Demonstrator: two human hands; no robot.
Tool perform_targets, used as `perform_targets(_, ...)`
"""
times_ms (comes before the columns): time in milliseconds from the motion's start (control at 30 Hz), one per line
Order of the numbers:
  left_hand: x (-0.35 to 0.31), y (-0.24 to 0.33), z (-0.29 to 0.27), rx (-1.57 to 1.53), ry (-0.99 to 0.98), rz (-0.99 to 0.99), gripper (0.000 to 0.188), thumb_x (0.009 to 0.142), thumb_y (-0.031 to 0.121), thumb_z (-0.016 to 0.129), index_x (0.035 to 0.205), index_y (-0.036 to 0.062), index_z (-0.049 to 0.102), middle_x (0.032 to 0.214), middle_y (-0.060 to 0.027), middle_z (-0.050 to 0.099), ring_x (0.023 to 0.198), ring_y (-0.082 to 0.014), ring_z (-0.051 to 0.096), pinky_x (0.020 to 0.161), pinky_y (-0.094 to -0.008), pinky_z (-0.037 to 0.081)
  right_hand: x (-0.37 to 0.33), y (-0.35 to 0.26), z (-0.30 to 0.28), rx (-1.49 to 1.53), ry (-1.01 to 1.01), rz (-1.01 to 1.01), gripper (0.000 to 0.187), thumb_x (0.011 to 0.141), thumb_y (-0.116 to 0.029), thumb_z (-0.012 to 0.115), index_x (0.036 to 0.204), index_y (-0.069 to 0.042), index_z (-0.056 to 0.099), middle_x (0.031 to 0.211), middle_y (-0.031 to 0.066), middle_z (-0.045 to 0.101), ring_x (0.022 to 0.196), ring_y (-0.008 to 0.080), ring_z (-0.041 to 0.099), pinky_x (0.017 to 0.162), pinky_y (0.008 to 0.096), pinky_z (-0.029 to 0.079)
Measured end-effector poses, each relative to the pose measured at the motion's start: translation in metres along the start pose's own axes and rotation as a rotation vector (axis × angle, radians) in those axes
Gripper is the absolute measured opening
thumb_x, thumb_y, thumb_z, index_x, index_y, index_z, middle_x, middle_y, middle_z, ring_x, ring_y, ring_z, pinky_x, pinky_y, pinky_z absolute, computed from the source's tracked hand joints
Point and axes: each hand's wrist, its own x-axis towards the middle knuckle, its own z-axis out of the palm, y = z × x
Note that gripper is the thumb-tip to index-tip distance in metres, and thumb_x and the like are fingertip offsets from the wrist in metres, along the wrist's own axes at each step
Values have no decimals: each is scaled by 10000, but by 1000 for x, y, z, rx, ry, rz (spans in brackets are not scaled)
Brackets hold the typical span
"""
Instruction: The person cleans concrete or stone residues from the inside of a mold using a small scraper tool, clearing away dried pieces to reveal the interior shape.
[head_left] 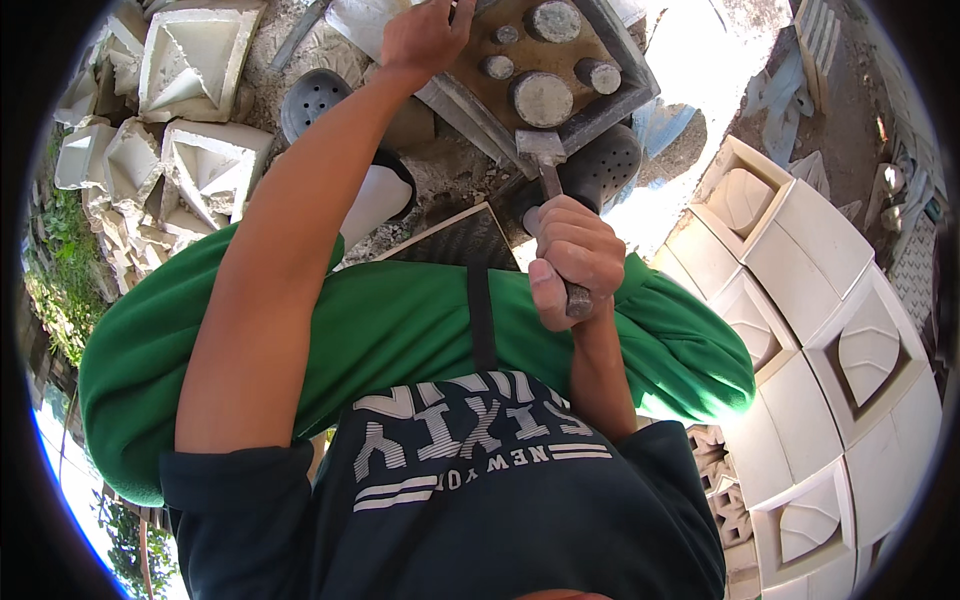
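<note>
Sunlit outdoor yard: pale cast concrete blocks (800,260) stacked right, more blocks (190,60) heaped left (greenery (60,270) beyond), gritty ground (440,180).

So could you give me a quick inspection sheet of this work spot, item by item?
Surface: rough stony ground outdoors, partly sunlit.
Job's things: a square dark mould frame with round grey discs inside; a hammer with its head at the frame's near edge.
Clutter: a dark flat board by the knees; grey holed clogs on the feet.
Grips: right hand closed round the hammer handle; left hand resting on the frame's far side.
Cables: nothing seen.
Surroundings: pale cast blocks stacked on the right, more blocks piled on the left, greenery beyond.
</note>
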Motion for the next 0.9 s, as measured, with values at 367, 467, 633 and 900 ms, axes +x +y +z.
perform_targets(367, 1, 12, -15, -70, -68, -37, 314, 994, 382, 499, 974, 101, 639, 848, -192, 711, 801, -418, 678, 718, -528, 536, -2, 19, 29, 60, 702, 256, 334, 901, -82, 386, 578, -101, 302, 527, 51, 345, 502, 155, 321, 592, 375, 436)
perform_targets(467, 0, 10, -14, -65, -52, -41, 316, 994, 382, 497, 969, 100, 637, 822, -198, 704, 780, -419, 677, 701, -525, 537, 8, 16, 34, -66, 632, 328, 346, 923, -109, 374, 587, -116, 294, 541, 42, 347, 517, 155, 332, 611, 375, 443)
perform_targets(633, -1, 14, -13, -94, -46, -34, 317, 993, 385, 499, 948, 98, 627, 827, -190, 709, 783, -408, 683, 693, -518, 542, 8, 26, 38, 33, 668, 302, 344, 947, -87, 410, 606, -53, 375, 571, 58, 416, 544, 156, 385, 609, 359, 442)
perform_targets(900, 1, 11, -12, -72, -67, -12, 321, 990, 385, 502, 944, 92, 625, 823, -195, 707, 781, -402, 684, 685, -520, 543, 34, 32, 43, 75, 592, 311, 333, 973, -102, 469, 669, 27, 508, 612, 51, 508, 564, 113, 425, 542, 275, 368)
